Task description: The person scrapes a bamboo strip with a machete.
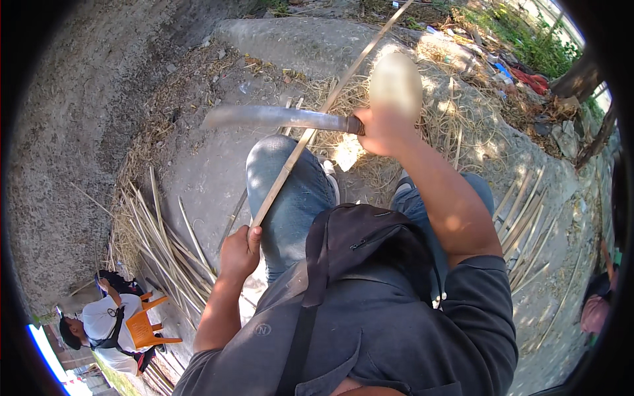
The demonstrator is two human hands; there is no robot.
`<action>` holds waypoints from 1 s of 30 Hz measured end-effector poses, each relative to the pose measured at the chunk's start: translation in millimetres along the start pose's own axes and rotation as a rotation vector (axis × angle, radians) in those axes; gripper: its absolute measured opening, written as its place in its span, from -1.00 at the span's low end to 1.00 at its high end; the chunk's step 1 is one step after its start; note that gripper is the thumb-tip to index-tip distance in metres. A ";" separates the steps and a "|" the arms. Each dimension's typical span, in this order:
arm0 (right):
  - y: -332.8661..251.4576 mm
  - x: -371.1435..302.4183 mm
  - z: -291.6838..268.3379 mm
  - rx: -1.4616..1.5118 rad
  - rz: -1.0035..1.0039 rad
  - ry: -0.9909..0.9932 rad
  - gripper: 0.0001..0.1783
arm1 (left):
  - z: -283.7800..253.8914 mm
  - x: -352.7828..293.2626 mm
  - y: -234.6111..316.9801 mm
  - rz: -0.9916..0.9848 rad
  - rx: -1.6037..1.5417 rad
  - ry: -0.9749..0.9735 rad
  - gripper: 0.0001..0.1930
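A long, pale bamboo strip (pixel 282 175) slants across my left knee, from my lap up toward the far right. Its near end is gripped in my left hand (pixel 240 254), thumb laid along it. In my right hand (pixel 385 132), fingers wrapped round the dark handle, is a machete (pixel 264 117). The broad, curved blade points left and crosses the strip just beyond my knee; whether the edge touches the strip I cannot tell. A blurred pale oval covers the area just beyond my right hand.
Bundles of bamboo strips (pixel 158 237) lie at left, and more strips (pixel 525 221) at right. Thin shavings (pixel 462 129) litter the ground ahead. At lower left a person in a white shirt (pixel 102 317) sits by an orange chair (pixel 140 327). A rough wall (pixel 59 152) rises at left.
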State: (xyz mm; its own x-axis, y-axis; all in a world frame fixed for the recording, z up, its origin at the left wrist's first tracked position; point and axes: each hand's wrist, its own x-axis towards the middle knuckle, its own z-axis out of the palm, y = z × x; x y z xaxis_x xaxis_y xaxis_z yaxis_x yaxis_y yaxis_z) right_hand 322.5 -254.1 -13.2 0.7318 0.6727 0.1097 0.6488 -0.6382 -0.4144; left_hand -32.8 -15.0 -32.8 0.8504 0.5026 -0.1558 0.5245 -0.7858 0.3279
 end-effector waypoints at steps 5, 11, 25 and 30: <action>32.6 11.8 -8.0 0.008 0.128 0.044 -0.78 | -5.1 3.9 4.8 -0.037 -0.039 -0.042 -0.27; 45.6 13.7 11.2 0.011 0.278 0.059 -0.71 | -14.1 6.0 -2.3 -0.052 -0.042 -0.104 -0.27; 15.3 2.6 19.0 -0.027 0.000 0.114 -0.84 | -3.4 8.9 -16.7 -0.016 -0.267 -0.114 -0.28; -22.8 -4.8 4.4 -0.129 -0.172 0.057 -0.83 | 1.3 7.0 -24.3 0.013 -0.362 -0.108 -0.30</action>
State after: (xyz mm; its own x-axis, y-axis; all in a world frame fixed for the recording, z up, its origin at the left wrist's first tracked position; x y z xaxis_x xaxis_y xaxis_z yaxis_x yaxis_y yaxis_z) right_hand 303.3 -241.1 -8.2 0.6160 0.7561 0.2212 0.7840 -0.5607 -0.2665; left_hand -39.6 7.1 -43.1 0.8663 0.4378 -0.2405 0.4814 -0.6038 0.6353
